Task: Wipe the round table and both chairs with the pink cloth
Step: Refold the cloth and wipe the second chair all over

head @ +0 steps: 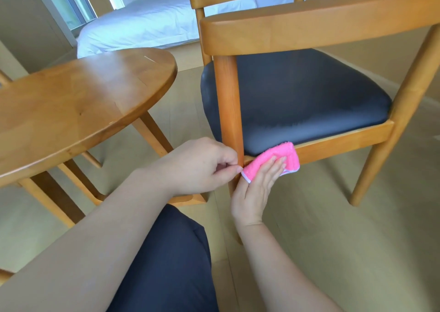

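Right hand (256,188) flat on the pink cloth (273,160), fingers (276,166) straight and together, pressing it to the chair (333,142) rail just under the dark seat. Left hand (202,166) — fingers curled, thumb and forefinger pinching the cloth's corner beside the front leg. The round table (71,102) stands left of both hands — 1 chair in clear view.
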Motion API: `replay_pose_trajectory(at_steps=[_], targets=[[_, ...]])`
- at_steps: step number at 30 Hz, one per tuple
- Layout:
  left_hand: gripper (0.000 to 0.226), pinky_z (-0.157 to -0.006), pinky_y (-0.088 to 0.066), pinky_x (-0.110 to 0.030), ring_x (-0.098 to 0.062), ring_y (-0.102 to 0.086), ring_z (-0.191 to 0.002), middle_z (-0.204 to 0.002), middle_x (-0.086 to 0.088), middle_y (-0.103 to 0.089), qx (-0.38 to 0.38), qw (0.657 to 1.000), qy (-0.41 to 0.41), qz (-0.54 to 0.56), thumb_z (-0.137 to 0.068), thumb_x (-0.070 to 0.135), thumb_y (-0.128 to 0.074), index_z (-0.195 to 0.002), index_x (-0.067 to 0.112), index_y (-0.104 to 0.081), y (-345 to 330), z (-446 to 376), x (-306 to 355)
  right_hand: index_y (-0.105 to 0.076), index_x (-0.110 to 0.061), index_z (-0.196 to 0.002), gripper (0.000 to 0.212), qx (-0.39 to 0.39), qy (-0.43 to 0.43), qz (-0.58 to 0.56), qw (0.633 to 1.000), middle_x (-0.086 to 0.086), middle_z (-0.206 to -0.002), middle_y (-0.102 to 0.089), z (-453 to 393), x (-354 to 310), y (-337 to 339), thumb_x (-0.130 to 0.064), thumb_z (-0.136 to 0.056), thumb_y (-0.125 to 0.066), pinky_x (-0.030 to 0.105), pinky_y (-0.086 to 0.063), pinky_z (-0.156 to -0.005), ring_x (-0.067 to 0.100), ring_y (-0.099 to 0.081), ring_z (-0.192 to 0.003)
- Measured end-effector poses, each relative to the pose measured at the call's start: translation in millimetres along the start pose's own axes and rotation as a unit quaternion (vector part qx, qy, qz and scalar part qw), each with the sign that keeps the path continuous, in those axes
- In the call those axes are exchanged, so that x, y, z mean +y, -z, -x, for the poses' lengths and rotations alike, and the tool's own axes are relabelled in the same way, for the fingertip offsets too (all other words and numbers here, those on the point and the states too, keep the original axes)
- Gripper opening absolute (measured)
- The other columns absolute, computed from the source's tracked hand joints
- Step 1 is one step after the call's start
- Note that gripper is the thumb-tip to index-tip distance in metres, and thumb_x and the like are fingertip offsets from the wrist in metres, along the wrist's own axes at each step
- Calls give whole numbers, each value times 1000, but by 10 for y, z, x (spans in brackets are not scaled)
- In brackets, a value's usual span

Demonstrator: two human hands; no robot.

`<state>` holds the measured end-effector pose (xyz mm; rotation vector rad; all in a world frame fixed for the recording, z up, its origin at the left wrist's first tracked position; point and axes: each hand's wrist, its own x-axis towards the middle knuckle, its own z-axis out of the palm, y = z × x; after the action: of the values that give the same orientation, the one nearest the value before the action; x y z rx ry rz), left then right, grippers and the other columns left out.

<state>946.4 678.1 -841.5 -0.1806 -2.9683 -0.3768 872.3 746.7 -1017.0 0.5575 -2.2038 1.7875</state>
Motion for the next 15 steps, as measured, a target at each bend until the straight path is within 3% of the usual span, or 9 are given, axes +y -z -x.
replay_pose_trajectory(at_steps=[3,11,15], targets=[[33,-54,-46,-38,-13,-51,-57,-57,6,-50,-2,1000,2,6,-93,36,-51,-65,18,-54,-6,0,-12,5,-7,-150,70,41,-24,-6,999,6,-156,15,-236,114,128,-15,-91,-31,32,9,-118,19,18,-144],[31,-51,-47,-29,-12,-53,-57,-56,9,-50,7,1000,-3,21,-91,40,-49,-64,26,-54,-47,-18,-29,4,-7,-151,68,105,-85,-36,990,8,-160,10,-820,412,578,-15,-93,-29,19,11,-114,18,13,-146],[33,-53,-47,-28,-11,-53,-60,-57,8,-51,5,1000,-5,16,-91,42,-47,-65,23,-56,-65,-38,-20,5,-8,-152,66,139,-117,-42,982,6,-161,10,-1184,574,904,-15,-97,-31,24,9,-116,19,11,-148]])
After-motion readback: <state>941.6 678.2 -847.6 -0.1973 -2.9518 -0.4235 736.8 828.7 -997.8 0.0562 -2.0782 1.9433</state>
